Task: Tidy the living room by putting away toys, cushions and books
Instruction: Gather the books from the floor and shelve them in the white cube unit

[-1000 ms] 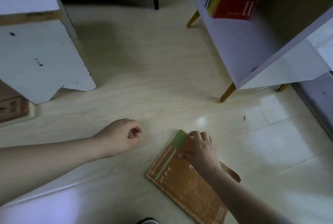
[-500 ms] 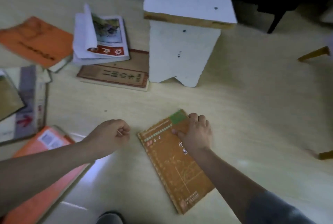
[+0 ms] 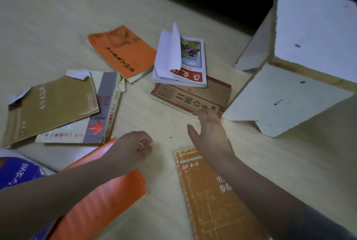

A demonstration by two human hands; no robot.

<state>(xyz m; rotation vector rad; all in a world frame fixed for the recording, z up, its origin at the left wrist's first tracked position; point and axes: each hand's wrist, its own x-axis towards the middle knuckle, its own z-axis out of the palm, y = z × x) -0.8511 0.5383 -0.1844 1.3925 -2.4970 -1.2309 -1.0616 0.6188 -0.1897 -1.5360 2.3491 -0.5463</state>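
In the head view, you are reaching your right hand out flat, fingers straight and close together, thumb spread wide. Its fingertips are touching the near corner of the brown book, which is lying on the floor just beside the white stool. Your left hand is hovering farther from the stool with its fingers curled into a fist. A pale sliver is showing at the knuckles, too small to tell whether it is being held. The brown book is looking thick and stiff-covered, so you are probably dealing with some weight, and it should not bend when lifted by one edge. A white paperback is resting on its far half with pages fanning up. That one is looking soft and floppy, and it is likely to slide off if you tilt the brown book. You are better placed taking the brown book along its near long edge, thumb on top and fingers working underneath, or lifting the paperback off first. Your right forearm is crossing an orange workbook near the stool. Well away from the stool, an orange book, a tan book and a grey-striped book are lying scattered and waiting.
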